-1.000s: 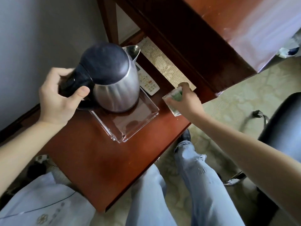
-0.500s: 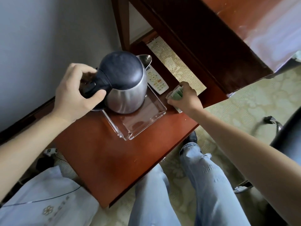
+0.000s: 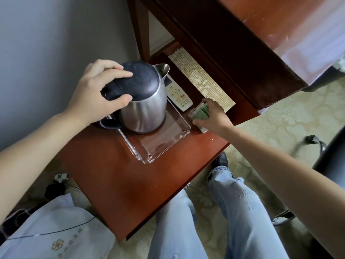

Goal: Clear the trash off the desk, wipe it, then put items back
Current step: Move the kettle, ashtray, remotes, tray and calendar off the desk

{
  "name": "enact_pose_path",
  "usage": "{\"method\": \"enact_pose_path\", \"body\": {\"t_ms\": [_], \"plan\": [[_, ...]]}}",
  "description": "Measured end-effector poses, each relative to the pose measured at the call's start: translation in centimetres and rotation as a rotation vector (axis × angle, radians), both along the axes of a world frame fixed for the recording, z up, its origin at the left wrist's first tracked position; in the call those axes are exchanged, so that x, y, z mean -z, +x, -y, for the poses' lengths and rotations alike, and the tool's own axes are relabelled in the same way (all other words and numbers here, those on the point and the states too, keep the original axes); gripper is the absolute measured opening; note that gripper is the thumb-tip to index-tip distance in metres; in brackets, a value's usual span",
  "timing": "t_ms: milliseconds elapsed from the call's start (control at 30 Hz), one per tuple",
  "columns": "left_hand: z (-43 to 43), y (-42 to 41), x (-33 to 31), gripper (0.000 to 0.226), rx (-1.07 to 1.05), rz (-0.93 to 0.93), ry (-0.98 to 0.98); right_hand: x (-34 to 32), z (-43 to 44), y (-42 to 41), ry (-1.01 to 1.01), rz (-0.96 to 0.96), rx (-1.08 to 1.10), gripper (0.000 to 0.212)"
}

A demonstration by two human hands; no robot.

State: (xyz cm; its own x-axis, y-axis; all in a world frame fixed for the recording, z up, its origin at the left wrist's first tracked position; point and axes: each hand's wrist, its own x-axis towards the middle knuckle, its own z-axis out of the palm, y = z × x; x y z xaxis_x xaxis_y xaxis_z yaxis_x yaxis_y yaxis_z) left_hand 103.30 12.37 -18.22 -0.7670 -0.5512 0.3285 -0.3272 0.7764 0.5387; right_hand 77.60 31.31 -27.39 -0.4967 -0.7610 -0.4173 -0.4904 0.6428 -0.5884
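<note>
A steel kettle (image 3: 144,111) with a dark lid stands at the back of a clear acrylic tray (image 3: 164,144) on the low red-brown desk (image 3: 115,184). My left hand (image 3: 95,94) grips the kettle's black handle, thumb and fingers lying over the lid's edge. To the right of the tray, my right hand (image 3: 212,116) is closed on a small clear holder with green packets (image 3: 200,114) that rests on the desk. A white remote control (image 3: 178,95) lies between kettle and holder.
A higher wooden desktop (image 3: 261,34) overhangs at the upper right. A grey wall is on the left. My legs in jeans (image 3: 233,212) stand at the desk's front edge. A black chair (image 3: 332,152) is at the right, and a pale cloth (image 3: 56,236) at the lower left.
The kettle has come down and back onto the tray. My left hand has shifted up over the handle and lid. My right hand stays on the packet holder.
</note>
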Motion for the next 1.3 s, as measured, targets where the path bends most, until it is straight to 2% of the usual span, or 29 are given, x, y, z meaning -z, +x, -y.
{"method": "enact_pose_path", "body": {"t_ms": [133, 333, 467, 567, 767, 900, 1033, 1300], "plan": [[-0.2, 0.0, -0.4, 0.043, 0.015, 0.048, -0.006, -1.7, -0.3, -0.3, 0.011, -0.097, -0.058, 0.068], [-1.0, -0.6, -3.0, 0.032, 0.131, 0.145, -0.109, -5.8, -0.7, 0.2, -0.124, -0.327, -0.3, 0.035], [-1.7, -0.9, -5.1, 0.034, 0.201, 0.212, -0.152, -9.3, -0.7, 1.1, -0.193, -0.433, -0.487, 0.029], [-2.3, -1.4, -7.2, 0.035, 0.253, 0.254, -0.096, -12.5, -1.1, 1.6, -0.253, -0.466, -0.543, 0.027], [-3.5, -5.0, -13.2, 0.038, 0.324, 0.342, -0.016, -19.9, -2.7, -0.1, -0.315, -0.502, -0.563, 0.022], [-3.7, -9.8, -16.9, 0.038, 0.324, 0.449, -0.024, -24.0, -3.5, -3.7, -0.299, -0.58, -0.455, 0.024], [-4.3, -16.1, -19.4, 0.041, 0.315, 0.492, -0.067, -26.5, -3.9, -8.2, -0.253, -0.634, -0.346, 0.028], [-4.3, -28.2, -21.6, 0.038, 0.309, 0.508, -0.013, -28.6, -3.1, -18.8, -0.235, -0.585, -0.221, 0.029]]}}
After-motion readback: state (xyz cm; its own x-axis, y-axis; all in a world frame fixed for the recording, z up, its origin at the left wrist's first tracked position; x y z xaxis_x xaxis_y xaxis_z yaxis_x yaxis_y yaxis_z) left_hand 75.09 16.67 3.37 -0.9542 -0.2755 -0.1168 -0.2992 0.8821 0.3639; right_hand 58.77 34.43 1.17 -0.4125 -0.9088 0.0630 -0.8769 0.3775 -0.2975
